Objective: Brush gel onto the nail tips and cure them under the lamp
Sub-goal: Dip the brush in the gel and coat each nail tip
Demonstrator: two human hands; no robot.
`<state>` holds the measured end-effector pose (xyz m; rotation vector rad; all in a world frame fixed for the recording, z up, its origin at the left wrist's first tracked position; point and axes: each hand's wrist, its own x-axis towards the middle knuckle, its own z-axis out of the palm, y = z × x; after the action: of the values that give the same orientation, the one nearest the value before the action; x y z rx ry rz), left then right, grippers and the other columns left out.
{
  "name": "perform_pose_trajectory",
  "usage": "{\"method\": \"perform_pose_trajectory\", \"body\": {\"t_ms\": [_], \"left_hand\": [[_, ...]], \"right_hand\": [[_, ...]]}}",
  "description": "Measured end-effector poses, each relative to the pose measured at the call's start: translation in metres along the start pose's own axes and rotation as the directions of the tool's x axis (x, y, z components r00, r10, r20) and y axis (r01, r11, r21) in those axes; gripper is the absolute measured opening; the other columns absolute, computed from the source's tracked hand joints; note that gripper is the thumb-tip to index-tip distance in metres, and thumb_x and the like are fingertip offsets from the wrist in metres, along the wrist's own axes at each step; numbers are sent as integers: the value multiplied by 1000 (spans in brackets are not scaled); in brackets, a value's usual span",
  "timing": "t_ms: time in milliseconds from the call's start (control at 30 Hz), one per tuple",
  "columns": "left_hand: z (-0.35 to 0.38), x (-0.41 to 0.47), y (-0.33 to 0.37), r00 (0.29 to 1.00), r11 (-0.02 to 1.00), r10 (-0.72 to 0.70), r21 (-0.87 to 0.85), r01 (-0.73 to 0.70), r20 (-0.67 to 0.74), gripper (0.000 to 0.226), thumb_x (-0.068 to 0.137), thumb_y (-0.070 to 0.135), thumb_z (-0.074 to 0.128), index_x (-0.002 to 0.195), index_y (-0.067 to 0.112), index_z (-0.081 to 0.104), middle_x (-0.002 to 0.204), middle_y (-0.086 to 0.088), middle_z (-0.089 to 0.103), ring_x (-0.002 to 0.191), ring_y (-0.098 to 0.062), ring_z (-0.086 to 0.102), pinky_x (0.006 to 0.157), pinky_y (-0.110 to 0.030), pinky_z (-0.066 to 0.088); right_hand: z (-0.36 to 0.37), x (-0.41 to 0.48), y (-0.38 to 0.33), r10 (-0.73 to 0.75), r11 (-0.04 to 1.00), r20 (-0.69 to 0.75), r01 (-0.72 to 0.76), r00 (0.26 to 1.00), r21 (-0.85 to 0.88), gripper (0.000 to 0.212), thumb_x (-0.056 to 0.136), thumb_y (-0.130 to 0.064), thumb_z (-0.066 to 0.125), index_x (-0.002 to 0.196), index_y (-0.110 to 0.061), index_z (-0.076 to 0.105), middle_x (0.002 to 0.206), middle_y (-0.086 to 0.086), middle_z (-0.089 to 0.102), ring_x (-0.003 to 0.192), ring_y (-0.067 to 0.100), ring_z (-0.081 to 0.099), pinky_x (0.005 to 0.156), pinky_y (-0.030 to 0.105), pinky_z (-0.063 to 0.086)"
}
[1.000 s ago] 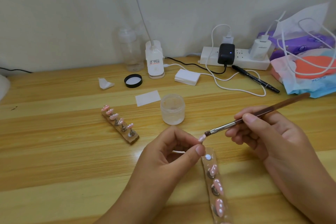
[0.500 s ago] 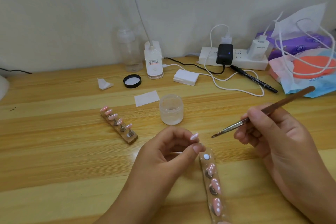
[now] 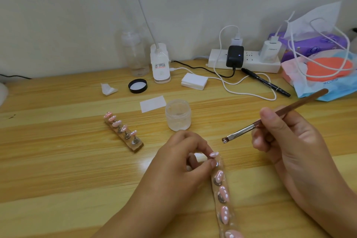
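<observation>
My left hand (image 3: 181,162) pinches a pink nail tip (image 3: 214,154) on its small stand, right at the top end of the near holder strip (image 3: 224,199), which carries several more pink tips. My right hand (image 3: 286,141) grips a brown-handled brush (image 3: 270,120); its wet bristle end (image 3: 225,139) hovers apart from the tip, above and right of it. An open clear gel jar (image 3: 178,115) stands behind my left hand. A second wooden strip (image 3: 123,131) with several pink tips lies to the left. The white lamp base (image 3: 160,65) stands at the back.
A black jar lid (image 3: 137,86), a folded wipe (image 3: 108,89), white paper (image 3: 153,103), a pad stack (image 3: 194,81), a clear bottle (image 3: 135,54), a power strip (image 3: 245,63) with cables, a black pen (image 3: 266,85) and tissue packs (image 3: 318,67) crowd the wooden table's (image 3: 58,170) back edge.
The brush has drawn away from the nail tip, up and to the right. My left hand has lowered the pinched tip down to the top end of the near strip.
</observation>
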<state>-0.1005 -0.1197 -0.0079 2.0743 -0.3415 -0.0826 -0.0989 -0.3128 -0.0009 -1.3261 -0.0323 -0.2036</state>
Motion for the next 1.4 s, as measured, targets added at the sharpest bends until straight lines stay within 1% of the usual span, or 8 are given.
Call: {"method": "perform_pose_trajectory", "body": {"t_ms": [200, 400, 633, 767, 833, 967, 1200, 1400], "left_hand": [[-1, -10, -2, 999, 1000, -4, -30, 3, -32, 16, 79, 29, 74, 83, 34, 60, 96, 18, 51, 73, -5, 59, 62, -26, 56], [3, -22, -2, 998, 997, 62, 54, -63, 17, 23, 81, 30, 74, 96, 44, 67, 95, 14, 57, 71, -10, 59, 65, -11, 43], [3, -19, 2, 999, 1000, 18, 11, -18, 27, 14, 79, 34, 74, 90, 38, 66, 92, 14, 56, 72, 3, 55, 66, -6, 38], [-10, -16, 4, 988, 978, -102, -173, 121, 119, 13, 76, 31, 76, 71, 38, 67, 76, 17, 61, 68, 6, 55, 66, -9, 40], [-16, -16, 5, 981, 934, -136, -313, 174, 140, 9, 72, 35, 75, 70, 37, 67, 80, 5, 69, 73, 0, 58, 71, -20, 48], [-13, -18, 8, 983, 864, -121, -502, 36, -139, 8, 61, 47, 67, 67, 41, 66, 94, -3, 71, 74, -3, 56, 70, -22, 49], [-7, -19, 12, 972, 881, 85, -440, -176, -217, 8, 74, 32, 68, 72, 39, 64, 85, 12, 61, 67, 1, 52, 62, -14, 40], [-10, -14, 9, 973, 879, 61, -449, -157, -221, 7, 72, 34, 68, 70, 39, 65, 85, 10, 61, 66, 2, 55, 59, -12, 39]], "right_hand": [[-4, 2, 6, -31, 999, -15, 31, 999, 34, 18, 70, -37, 70, 82, -25, 74, 73, 2, 68, 70, 10, 63, 64, 17, 52], [-6, 3, 6, -41, 999, -4, 41, 999, 30, 21, 76, -28, 62, 87, -20, 77, 77, 13, 72, 72, 15, 65, 65, 17, 54], [0, 3, 4, -74, 996, 31, 76, 997, -43, 66, 53, -69, 83, 95, -18, 75, 73, 15, 71, 65, 14, 65, 60, 16, 53], [-1, 3, -4, -46, 996, 22, 47, 999, -70, 58, 58, -70, 80, 90, -22, 75, 72, 7, 70, 65, 9, 66, 60, 15, 53], [-3, 6, -13, -27, 998, 6, 27, 1000, -59, 31, 86, -52, 65, 85, -23, 77, 67, 5, 70, 61, 7, 66, 57, 15, 54], [-13, 35, -24, 66, 987, 110, -49, 992, -150, 66, 104, -8, 27, 67, -26, 79, 56, 4, 67, 48, 7, 62, 47, 13, 51], [58, 105, -35, -2, 896, 319, 143, 948, -421, 28, 99, -15, 52, 89, -21, 77, 79, 8, 75, 73, 14, 70, 65, 19, 57], [131, 151, -2, 240, 815, 410, 47, 880, -578, 22, 98, -13, 54, 90, -13, 74, 77, 5, 76, 71, 11, 68, 68, 19, 57]]}}
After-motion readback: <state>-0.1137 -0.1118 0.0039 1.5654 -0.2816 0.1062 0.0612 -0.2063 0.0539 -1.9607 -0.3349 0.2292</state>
